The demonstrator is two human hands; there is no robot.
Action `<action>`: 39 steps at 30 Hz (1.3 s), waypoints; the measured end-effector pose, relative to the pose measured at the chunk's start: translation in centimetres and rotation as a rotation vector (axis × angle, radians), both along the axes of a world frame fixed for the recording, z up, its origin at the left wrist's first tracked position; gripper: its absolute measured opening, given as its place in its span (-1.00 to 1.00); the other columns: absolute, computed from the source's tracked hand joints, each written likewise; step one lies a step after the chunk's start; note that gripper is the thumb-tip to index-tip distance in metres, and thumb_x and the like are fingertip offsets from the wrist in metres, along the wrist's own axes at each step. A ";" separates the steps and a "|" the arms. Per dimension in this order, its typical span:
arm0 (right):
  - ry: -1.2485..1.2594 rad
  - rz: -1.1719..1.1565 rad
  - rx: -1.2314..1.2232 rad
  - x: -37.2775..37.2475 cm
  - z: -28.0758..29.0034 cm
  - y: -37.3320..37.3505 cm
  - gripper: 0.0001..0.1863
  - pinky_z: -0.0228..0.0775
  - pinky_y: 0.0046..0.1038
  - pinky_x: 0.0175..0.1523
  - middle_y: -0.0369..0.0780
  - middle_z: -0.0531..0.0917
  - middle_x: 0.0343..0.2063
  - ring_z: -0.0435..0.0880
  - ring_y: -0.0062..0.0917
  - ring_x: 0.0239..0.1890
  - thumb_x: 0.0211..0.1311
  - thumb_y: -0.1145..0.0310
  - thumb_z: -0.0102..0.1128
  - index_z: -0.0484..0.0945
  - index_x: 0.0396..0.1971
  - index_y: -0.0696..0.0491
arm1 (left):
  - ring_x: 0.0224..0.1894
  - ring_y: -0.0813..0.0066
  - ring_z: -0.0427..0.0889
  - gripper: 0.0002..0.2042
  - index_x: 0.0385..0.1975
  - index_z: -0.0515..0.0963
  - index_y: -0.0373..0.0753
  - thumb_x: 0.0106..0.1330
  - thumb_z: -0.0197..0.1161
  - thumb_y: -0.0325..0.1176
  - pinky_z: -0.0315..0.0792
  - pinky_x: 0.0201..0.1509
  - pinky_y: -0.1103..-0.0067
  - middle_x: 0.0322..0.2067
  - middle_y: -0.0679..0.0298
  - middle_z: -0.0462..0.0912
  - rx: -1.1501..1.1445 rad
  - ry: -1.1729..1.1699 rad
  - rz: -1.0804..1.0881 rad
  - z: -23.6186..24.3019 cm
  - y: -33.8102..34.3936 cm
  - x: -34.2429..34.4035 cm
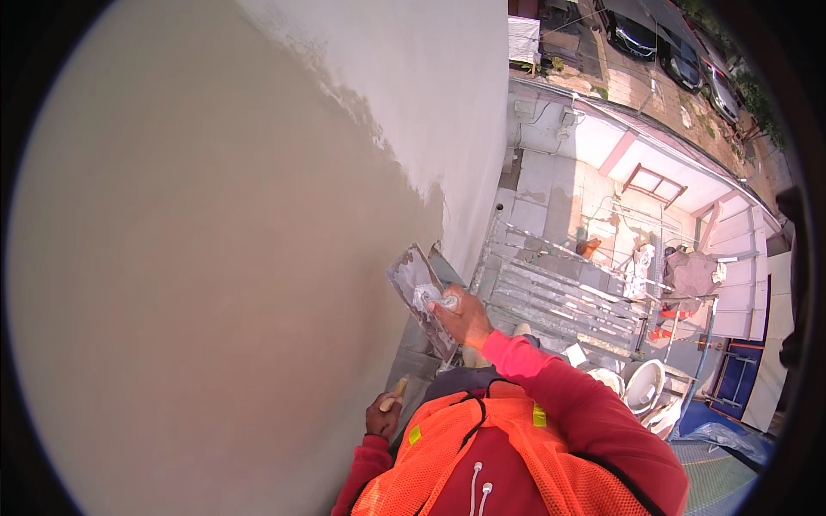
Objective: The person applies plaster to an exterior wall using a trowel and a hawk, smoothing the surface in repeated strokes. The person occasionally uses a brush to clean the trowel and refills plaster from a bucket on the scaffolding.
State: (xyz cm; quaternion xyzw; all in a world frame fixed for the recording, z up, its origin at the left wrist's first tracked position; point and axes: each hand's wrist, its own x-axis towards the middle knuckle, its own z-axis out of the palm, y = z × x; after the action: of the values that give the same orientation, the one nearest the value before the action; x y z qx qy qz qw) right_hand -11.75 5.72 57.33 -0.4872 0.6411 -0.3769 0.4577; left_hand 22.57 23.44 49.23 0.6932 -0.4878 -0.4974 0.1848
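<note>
A tall wall fills the left side, with a broad darker, damp-looking coat of plaster [215, 258] meeting a paler surface [422, 95] along a ragged edge. Near that edge, my right hand [465, 316] is closed round the handle of a plastering trowel [410, 273]. Its long metal plate is smeared with plaster and tilted beside the wall. Lower down, close to the wall, my left hand [383, 416] grips a tool with a wooden handle [396, 394]; I cannot make out its working end for certain.
Plaster-splashed scaffold planks [559, 301] and rails lie below to the right. White buckets [644, 385] stand beside my right arm, near a blue metal frame [704, 344]. A wooden frame [654, 185] leans on a low wall farther off. Parked cars [632, 36] show beyond.
</note>
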 end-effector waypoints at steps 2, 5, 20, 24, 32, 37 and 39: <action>-0.053 -0.071 -0.061 -2.6 -0.2 -0.7 -0.60 0.43 -0.27 -0.34 -0.14 0.61 -0.56 0.56 -0.48 -0.49 0.43 0.11 0.48 0.54 -0.19 0.14 | -0.42 0.59 0.67 -0.76 0.01 0.69 -0.28 0.49 0.42 -0.29 0.62 -0.28 0.57 -0.33 0.30 0.75 -0.086 0.030 -0.046 0.4 -2.1 -1.8; -0.207 -0.159 -0.023 -4.6 -0.1 -0.9 -0.63 0.44 -0.28 -0.30 -0.18 0.61 -0.54 0.55 -0.50 -0.45 0.44 0.16 0.48 0.55 -0.16 0.16 | -0.42 0.60 0.67 -0.73 0.03 0.68 -0.28 0.49 0.44 -0.26 0.60 -0.28 0.56 -0.36 0.32 0.74 -0.084 0.040 -0.072 1.5 -4.0 -4.1; 0.021 -0.184 0.071 -17.1 -10.6 -0.7 -0.57 0.60 -0.21 -0.11 -0.06 0.77 -0.36 0.78 -0.28 -0.30 0.19 0.20 0.56 0.58 -0.15 0.18 | -0.17 0.48 0.79 -0.70 0.07 0.72 -0.16 0.52 0.44 -0.13 0.63 0.03 0.52 -0.19 0.26 0.84 -0.305 -0.020 -0.126 10.1 -11.4 -17.5; 0.138 -0.165 0.114 -21.8 -13.8 -0.4 -0.53 0.64 -0.17 0.00 0.02 0.81 -0.27 0.84 -0.14 -0.18 0.14 0.18 0.58 0.61 -0.10 0.18 | -0.08 0.42 0.80 -0.69 0.09 0.72 -0.14 0.53 0.42 -0.11 0.63 0.09 0.46 -0.15 0.22 0.84 -0.349 -0.027 -0.140 8.8 -12.0 -19.5; 0.372 -0.045 0.305 -29.7 -20.0 3.3 -0.46 0.63 -0.09 0.12 0.11 0.80 -0.14 0.81 0.03 -0.02 0.18 0.12 0.47 0.59 0.02 0.20 | 0.01 0.09 0.79 -0.58 0.12 0.70 -0.09 0.53 0.34 0.09 0.61 0.17 0.34 -0.06 0.11 0.82 -0.169 -0.160 -0.188 5.6 -9.9 -19.1; 0.469 0.042 0.445 -32.3 -20.1 5.4 -0.37 0.61 -0.10 0.20 0.15 0.78 -0.07 0.78 0.04 0.06 0.18 0.08 0.42 0.56 0.11 0.24 | 0.00 0.09 0.79 -0.58 0.09 0.71 -0.09 0.53 0.31 0.11 0.61 0.15 0.31 -0.07 0.12 0.82 -0.209 -0.172 -0.121 4.8 -8.8 -18.9; 0.494 0.069 0.477 -33.0 -20.2 6.1 -0.34 0.60 -0.11 0.23 0.16 0.77 -0.04 0.77 0.04 0.09 0.19 0.07 0.40 0.54 0.14 0.26 | -0.01 0.11 0.78 -0.57 0.09 0.71 -0.09 0.53 0.30 0.12 0.60 0.14 0.31 -0.09 0.12 0.82 -0.204 -0.146 -0.100 4.7 -8.9 -19.2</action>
State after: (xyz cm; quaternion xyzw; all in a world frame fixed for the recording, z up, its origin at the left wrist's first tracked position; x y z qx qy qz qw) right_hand -44.77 11.77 37.15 -0.4645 0.7858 -0.0713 0.4020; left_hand 3.40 14.53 53.98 0.6799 -0.5819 -0.4020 0.1936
